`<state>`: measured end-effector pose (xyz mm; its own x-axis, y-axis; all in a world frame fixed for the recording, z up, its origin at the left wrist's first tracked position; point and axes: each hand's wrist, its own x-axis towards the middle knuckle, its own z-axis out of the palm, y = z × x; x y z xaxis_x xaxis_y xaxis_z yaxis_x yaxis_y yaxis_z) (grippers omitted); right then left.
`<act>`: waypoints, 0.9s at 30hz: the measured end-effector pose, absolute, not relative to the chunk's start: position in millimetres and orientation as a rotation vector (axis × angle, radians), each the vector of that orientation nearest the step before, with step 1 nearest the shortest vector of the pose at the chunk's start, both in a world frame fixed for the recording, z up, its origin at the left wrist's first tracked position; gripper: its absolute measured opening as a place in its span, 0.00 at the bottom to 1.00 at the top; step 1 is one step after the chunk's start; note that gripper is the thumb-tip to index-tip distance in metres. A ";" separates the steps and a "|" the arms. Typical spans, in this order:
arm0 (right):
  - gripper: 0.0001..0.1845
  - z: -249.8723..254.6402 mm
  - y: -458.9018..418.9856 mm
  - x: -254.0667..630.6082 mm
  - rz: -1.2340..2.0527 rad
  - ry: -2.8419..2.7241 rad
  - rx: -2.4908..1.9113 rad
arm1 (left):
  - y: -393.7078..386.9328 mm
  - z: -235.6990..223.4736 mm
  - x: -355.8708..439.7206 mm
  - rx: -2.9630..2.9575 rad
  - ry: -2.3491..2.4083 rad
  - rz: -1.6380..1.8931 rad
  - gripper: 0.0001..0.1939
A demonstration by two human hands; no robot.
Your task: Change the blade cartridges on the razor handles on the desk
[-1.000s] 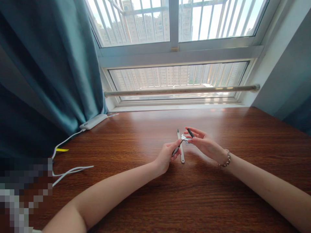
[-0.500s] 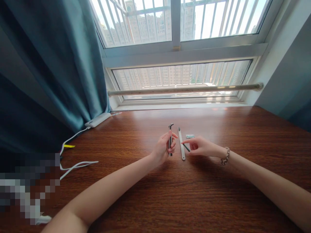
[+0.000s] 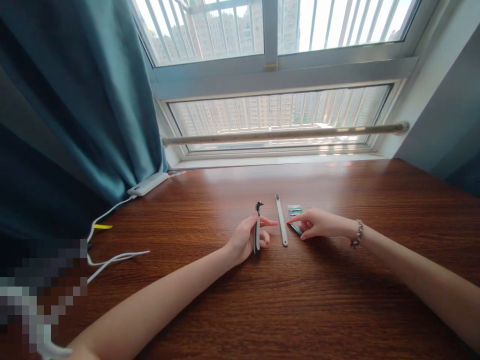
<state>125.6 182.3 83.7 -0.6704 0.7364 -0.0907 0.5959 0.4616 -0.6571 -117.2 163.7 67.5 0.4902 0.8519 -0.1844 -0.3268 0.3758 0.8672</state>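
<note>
My left hand point(image 3: 243, 241) is closed around a razor point(image 3: 257, 235) with a black and grey handle, held upright with its bent black head at the top. The index finger of that hand stretches toward a white toothbrush point(image 3: 281, 222) with dark bristles, which lies on the table between my hands. My right hand point(image 3: 313, 224) pinches a small flat dark strip with a teal edge point(image 3: 296, 229) between thumb and index finger, close to the tabletop. Just beyond those fingers lies a small clear pack with teal stripes point(image 3: 294, 210). What it contains is too small to tell.
The brown wooden table point(image 3: 210, 300) runs up to the window. At left are a blue curtain point(image 3: 123, 125), a white power strip point(image 3: 148, 184), white cables point(image 3: 120, 256) and a yellow tag point(image 3: 102, 226). A horizontal rail point(image 3: 281, 134) crosses the lower window.
My left hand has shifted slightly left and down, and the razor has turned to show its side. My right hand has moved a little right, with the strip lower, uncovering more of the clear pack.
</note>
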 end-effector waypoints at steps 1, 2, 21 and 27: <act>0.24 83.4 182.4 125.5 1.016 -2.496 -1.158 | 164.1 68.7 -117.5 0.849 0.720 0.801 0.17; 0.25 83.1 182.0 124.8 1.020 -2.481 -1.165 | 164.4 69.9 -117.7 0.818 0.732 0.767 0.18; 0.11 71.0 141.5 66.3 1.451 -1.462 -1.435 | 153.3 75.7 -117.8 0.767 0.557 0.661 0.17; 0.05 85.4 130.3 72.8 1.688 -1.338 -1.133 | 143.2 86.3 -116.0 0.966 0.537 0.648 0.22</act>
